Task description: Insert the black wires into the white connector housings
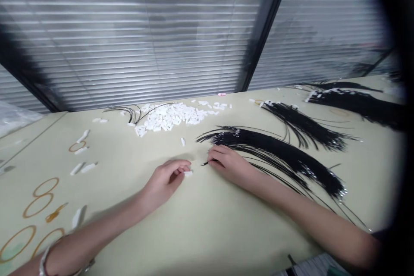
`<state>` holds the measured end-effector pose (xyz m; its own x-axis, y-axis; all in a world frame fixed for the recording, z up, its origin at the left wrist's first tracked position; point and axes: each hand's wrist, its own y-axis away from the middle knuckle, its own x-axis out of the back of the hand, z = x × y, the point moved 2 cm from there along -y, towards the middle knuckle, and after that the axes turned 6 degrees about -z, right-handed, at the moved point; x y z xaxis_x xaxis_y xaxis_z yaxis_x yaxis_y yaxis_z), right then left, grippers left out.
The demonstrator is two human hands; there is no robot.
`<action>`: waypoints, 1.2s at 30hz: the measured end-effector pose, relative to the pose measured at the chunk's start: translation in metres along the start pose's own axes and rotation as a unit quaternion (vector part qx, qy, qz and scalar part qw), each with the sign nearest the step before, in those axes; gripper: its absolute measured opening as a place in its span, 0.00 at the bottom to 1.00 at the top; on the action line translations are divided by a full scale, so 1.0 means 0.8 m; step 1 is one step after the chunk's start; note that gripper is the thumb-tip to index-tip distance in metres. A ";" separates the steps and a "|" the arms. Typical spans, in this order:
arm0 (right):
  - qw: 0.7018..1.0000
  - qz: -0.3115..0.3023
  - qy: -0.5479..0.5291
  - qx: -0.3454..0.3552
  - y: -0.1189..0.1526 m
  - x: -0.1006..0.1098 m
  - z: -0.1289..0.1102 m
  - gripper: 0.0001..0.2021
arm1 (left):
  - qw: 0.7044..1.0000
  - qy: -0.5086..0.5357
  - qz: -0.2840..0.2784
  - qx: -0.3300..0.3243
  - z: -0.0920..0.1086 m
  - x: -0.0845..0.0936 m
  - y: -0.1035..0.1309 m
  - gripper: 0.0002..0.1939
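Near the middle of the table, my left hand (170, 177) has its fingers closed on a small white connector (188, 173), which sticks out past the fingertips. To its right, my right hand (226, 160) pinches a thin black wire (204, 164) whose end points left toward the connector. A gap separates the wire end and the connector. Just behind and right of my right hand lies a large bundle of black wires (274, 148) with shiny ends. A heap of white connectors (171, 115) sits farther back.
More black wire bundles (304, 124) lie at the right and back right. Orange rubber bands (38, 205) and several loose white pieces (76, 217) are at the left. Blinds (155, 43) rise behind the table (207, 233). One white piece (183, 141) lies before the heap.
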<state>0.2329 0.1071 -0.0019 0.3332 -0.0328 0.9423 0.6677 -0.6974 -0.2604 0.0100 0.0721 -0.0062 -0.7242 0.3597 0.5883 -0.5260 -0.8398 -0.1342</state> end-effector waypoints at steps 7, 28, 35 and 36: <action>0.999 0.022 -0.024 -0.003 0.002 0.002 -0.005 0.08 | 1.000 -0.012 0.002 0.024 0.003 0.000 0.000 0.11; 0.788 0.280 -0.535 -0.122 0.023 0.093 0.035 0.13 | 1.000 -0.014 -0.015 -0.004 0.014 0.000 0.004 0.12; 0.689 0.187 -0.660 -0.235 0.017 0.059 0.063 0.13 | 1.000 0.007 -0.015 0.002 0.011 -0.002 0.004 0.14; 0.675 0.167 -0.681 -0.230 0.014 0.052 0.052 0.12 | 1.000 0.010 -0.020 0.001 0.013 -0.002 0.004 0.15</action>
<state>0.2822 0.1274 0.0259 0.9259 0.2265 -0.3023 0.2305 -0.9728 -0.0229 0.0142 0.0644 0.0008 -0.7111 0.4019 0.5769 -0.5547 -0.8249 -0.1090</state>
